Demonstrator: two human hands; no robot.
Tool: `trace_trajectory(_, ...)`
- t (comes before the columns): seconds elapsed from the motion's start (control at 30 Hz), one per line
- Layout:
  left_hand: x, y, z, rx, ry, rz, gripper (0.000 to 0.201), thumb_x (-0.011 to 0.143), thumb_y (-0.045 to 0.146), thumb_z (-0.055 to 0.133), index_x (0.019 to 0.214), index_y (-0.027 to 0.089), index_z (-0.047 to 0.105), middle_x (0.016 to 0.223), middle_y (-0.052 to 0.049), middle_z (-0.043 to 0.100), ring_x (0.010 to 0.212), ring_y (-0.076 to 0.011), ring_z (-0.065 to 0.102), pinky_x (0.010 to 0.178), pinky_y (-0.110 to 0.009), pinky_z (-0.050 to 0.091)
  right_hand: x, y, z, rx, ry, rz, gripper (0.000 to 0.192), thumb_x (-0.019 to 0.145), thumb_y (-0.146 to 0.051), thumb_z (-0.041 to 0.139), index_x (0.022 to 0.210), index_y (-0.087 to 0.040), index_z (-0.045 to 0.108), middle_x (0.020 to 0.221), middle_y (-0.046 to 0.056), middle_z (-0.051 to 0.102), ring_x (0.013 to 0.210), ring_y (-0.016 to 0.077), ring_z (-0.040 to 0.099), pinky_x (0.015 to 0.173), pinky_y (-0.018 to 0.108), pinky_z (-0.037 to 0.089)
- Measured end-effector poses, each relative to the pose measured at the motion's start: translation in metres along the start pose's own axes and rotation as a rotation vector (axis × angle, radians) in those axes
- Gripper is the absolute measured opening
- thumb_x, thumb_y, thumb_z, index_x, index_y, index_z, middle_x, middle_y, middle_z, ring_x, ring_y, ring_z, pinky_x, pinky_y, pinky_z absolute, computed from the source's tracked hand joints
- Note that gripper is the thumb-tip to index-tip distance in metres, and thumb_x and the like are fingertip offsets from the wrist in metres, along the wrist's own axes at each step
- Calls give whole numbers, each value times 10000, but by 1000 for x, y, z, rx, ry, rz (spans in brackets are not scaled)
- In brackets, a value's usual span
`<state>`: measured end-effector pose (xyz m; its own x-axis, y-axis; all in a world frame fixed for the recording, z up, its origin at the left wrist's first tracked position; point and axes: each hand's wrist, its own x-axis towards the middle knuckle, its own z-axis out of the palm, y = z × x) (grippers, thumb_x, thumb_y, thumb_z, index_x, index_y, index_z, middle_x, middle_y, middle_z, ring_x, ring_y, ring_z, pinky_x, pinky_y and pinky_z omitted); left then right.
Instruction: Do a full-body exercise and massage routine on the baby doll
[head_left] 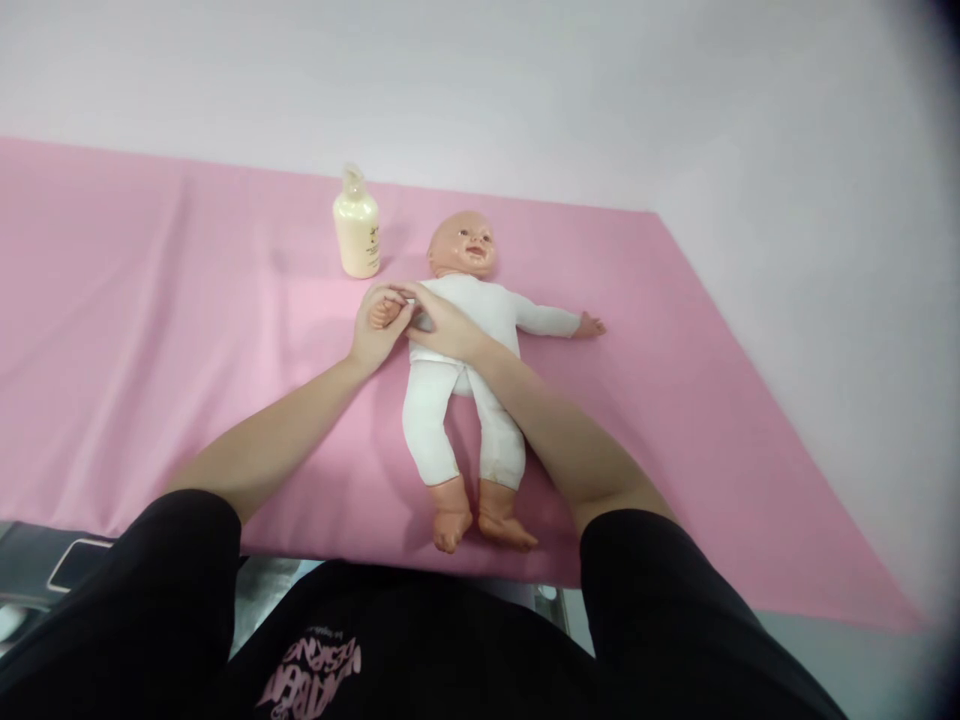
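A baby doll point(480, 310) in a white cloth suit lies on its back, head away from me and bare feet toward me. My left hand point(373, 330) is wrapped round the doll's hand and wrist at the left. Close beside it, my right hand point(442, 325) curls round the sleeve of the same doll arm, near the shoulder. The fingers of both hands meet there and hide most of that arm. The doll's other arm stretches out to the right, touched by neither hand.
A pump bottle point(358, 235) of pale yellow liquid stands upright beyond my left hand. A pink sheet point(660, 400) covers the table, which ends at a white wall point(525, 90). Below the left front edge is a dark object with a pale-outlined panel point(79, 565).
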<state>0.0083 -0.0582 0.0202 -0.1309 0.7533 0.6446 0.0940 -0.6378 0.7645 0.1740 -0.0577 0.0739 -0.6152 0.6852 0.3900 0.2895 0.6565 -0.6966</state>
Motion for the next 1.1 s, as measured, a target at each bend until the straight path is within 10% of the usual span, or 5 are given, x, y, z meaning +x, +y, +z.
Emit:
trace_trajectory(0.37,0,-3,1,-20,33,-77,500,831,757,708,811,260,652,914,-39,646,971,-202,651,1003,-406,527,0,6,1,45,-21,-17,635,836,-169,612,1466,-208,535,1485,96,620,1342,270,598,1195,466,465)
trace_trajectory(1.1,1,2,-2,-54,-11,-100,314,801,495,838,814,241,654,997,-41,676,1000,-201,673,986,-391,547,0,11,3,8,-27,7,590,867,-221,619,1451,-191,541,1421,114,659,1271,279,641,1162,482,483)
